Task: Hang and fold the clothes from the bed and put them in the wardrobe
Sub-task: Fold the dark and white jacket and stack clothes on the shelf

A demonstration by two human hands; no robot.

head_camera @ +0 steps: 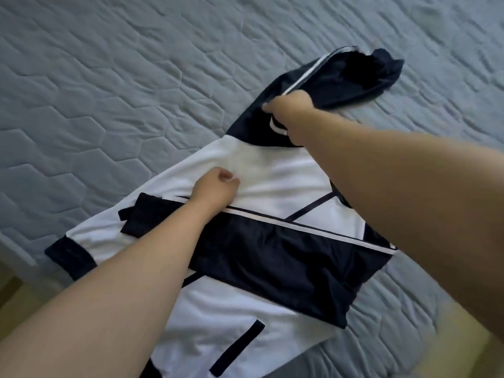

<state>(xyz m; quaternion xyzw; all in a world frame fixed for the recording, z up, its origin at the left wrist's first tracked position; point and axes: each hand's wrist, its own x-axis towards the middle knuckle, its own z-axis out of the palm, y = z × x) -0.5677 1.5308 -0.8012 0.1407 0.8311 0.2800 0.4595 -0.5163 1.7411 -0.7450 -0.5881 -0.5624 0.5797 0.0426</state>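
Note:
A white and navy track jacket (272,175) lies spread flat on the bed. One navy sleeve with a white stripe is folded across its middle (286,257). My left hand (215,186) rests on the white body with curled fingers pinching the cloth. My right hand (289,110) grips the other navy sleeve (354,77) near the shoulder; that sleeve stretches out toward the upper right, its cuff crumpled.
The bed is covered by a grey-blue quilted spread (109,91) with a hexagon pattern. The bed's edge runs along the lower left (19,249) and lower right, with pale floor (469,336) beyond.

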